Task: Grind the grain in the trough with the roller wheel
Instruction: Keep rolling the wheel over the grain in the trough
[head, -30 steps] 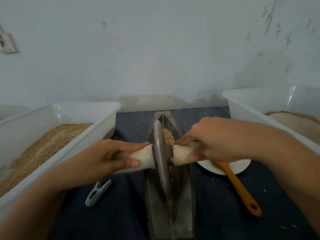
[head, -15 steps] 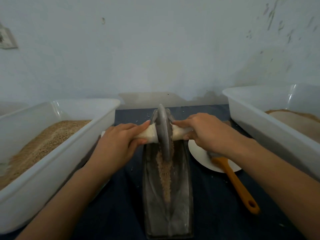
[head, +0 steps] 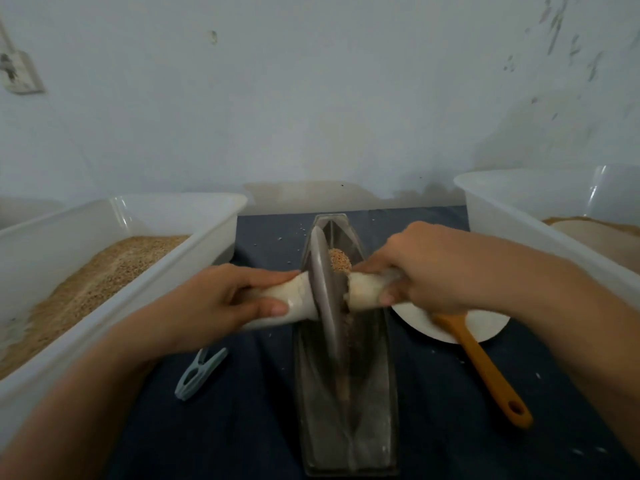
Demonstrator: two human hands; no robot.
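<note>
Nearest me, my left hand curled around the left wooden handle and my right hand gripped the right one, both forearms reaching forward over the dark cloth. Between them the roller wheel stood upright in the middle of the trough, with the grain heaped just beyond it. Half a second earlier the wheel had been at the trough's far end, and I had since drawn it back toward me.
</note>
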